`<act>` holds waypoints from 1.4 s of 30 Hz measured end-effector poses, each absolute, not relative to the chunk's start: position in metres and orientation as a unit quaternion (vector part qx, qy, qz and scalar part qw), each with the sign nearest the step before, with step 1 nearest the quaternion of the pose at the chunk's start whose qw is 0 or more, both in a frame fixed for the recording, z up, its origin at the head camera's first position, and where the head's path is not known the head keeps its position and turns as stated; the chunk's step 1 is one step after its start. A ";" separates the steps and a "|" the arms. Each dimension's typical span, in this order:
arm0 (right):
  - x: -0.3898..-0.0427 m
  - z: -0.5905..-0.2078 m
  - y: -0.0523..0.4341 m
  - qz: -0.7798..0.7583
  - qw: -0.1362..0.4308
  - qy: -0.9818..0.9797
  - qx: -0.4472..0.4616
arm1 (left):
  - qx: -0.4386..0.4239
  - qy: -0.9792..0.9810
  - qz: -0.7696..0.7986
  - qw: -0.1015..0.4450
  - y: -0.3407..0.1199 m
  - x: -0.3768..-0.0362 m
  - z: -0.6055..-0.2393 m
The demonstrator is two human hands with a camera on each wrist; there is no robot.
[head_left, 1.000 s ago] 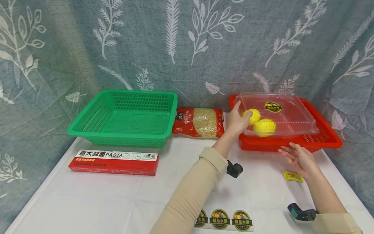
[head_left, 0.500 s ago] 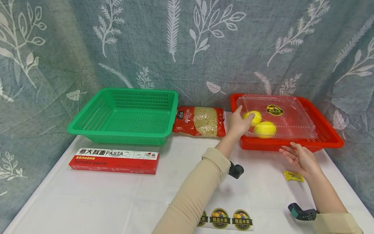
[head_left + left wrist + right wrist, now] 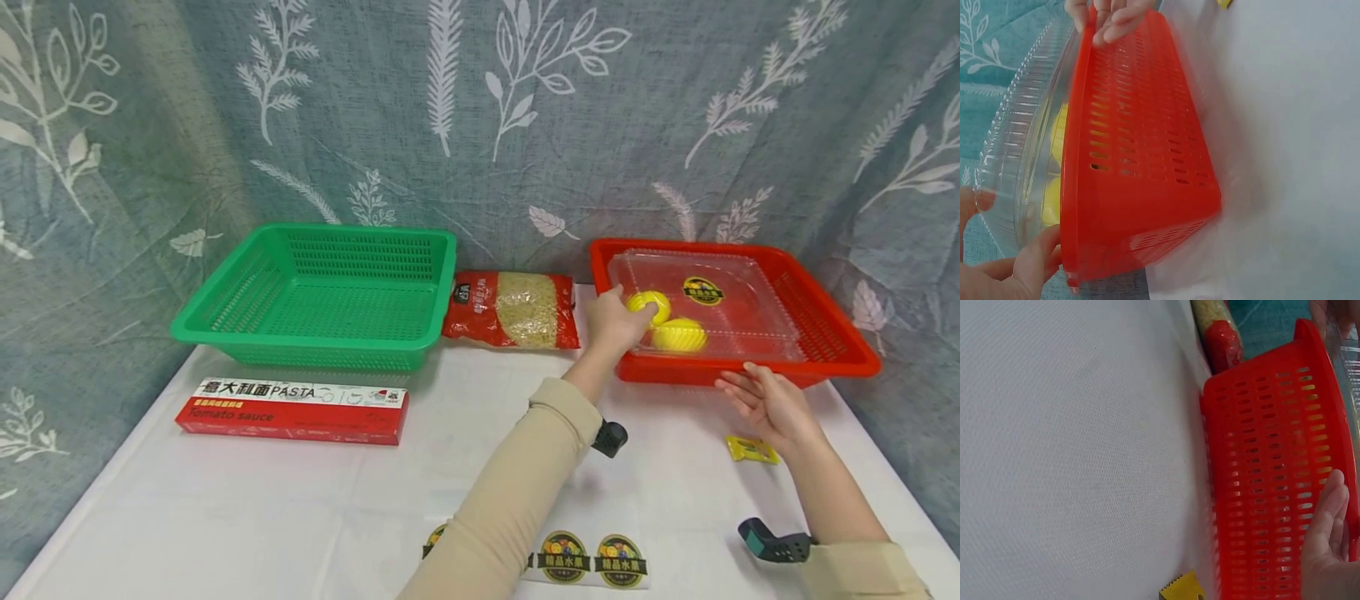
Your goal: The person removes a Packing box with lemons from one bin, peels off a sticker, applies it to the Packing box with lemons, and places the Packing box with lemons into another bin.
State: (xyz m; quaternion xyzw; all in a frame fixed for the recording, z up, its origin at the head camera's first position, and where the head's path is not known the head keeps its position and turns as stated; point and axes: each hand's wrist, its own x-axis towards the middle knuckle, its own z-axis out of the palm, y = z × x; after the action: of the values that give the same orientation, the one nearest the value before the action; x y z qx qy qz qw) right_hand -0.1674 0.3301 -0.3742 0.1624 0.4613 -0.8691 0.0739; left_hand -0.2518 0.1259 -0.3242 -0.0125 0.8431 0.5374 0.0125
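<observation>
A clear plastic lidded box (image 3: pixel 738 308) with two yellow fruits (image 3: pixel 678 335) inside lies in the red basket (image 3: pixel 840 367) at the back right. My left hand (image 3: pixel 626 310) grips the box's left edge, thumb on top by the nearer fruit. In the left wrist view the left hand (image 3: pixel 1022 275) pinches the edge of the clear box (image 3: pixel 1016 144) beside the basket's wall (image 3: pixel 1141 156). My right hand (image 3: pixel 761 400) is open, palm up, with straight fingers at the basket's front wall. In the right wrist view the fingers (image 3: pixel 1329 537) rest on the slotted wall (image 3: pixel 1260 487).
An empty green basket (image 3: pixel 322 300) stands at the back left, a bag of small pasta (image 3: pixel 513 310) between the baskets. A red pasta box (image 3: pixel 292 410) lies front left. A yellow sachet (image 3: pixel 752 450) and a sticker sheet (image 3: pixel 588 560) lie on the white table (image 3: pixel 300 517).
The clear box, raised and resting over the basket's rim a second ago, has come down flat inside the red basket with my left hand on it. The right hand has stayed put.
</observation>
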 end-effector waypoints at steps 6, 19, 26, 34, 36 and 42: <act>-0.165 -0.375 0.330 -0.871 0.074 0.459 0.158 | -0.018 0.846 0.531 0.037 0.127 -0.249 -0.323; -0.165 -0.375 0.329 -0.881 0.078 0.444 0.144 | -0.029 0.851 0.524 -0.011 0.141 -0.243 -0.331; -0.163 -0.377 0.330 -0.872 0.073 0.463 0.141 | -0.016 0.871 0.489 -0.041 0.146 -0.240 -0.336; -0.163 -0.377 0.328 -0.870 0.065 0.470 0.130 | 0.014 0.880 0.473 -0.026 0.142 -0.238 -0.337; -0.163 -0.378 0.328 -0.872 0.066 0.466 0.131 | 0.019 0.880 0.475 -0.017 0.141 -0.237 -0.337; -0.162 -0.379 0.327 -0.869 0.062 0.469 0.142 | 0.031 0.877 0.479 -0.007 0.140 -0.235 -0.339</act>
State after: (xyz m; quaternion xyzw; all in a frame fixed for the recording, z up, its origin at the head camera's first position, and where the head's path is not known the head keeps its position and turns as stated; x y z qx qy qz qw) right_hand -0.1625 0.3271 -0.3791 0.1422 0.4693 -0.8694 0.0616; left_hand -0.2353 0.1404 -0.3385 0.0308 0.8770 0.4794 -0.0068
